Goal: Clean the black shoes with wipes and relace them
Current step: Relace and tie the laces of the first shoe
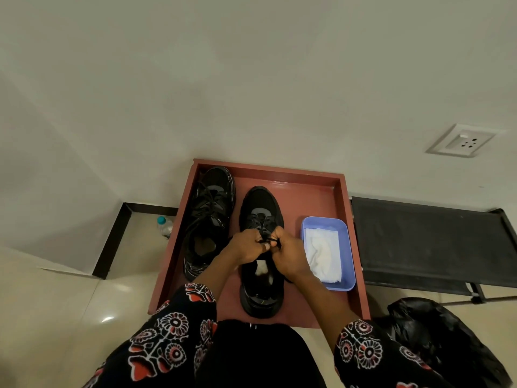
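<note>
Both hands, left (246,249) and right (288,252), fingers pinching black lace (269,241) over shoe (261,247) mid-tray (342,197); wipes tub (347,247) at right edge.

Dim, soft indoor light (glare on floor tiles (107,319)), wide-angle bending at edges.

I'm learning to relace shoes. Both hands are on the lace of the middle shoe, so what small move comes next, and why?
Probably pull the lace snug: the left hand and right hand both pinch it above the shoe tongue, apparently mid-tie.
</note>
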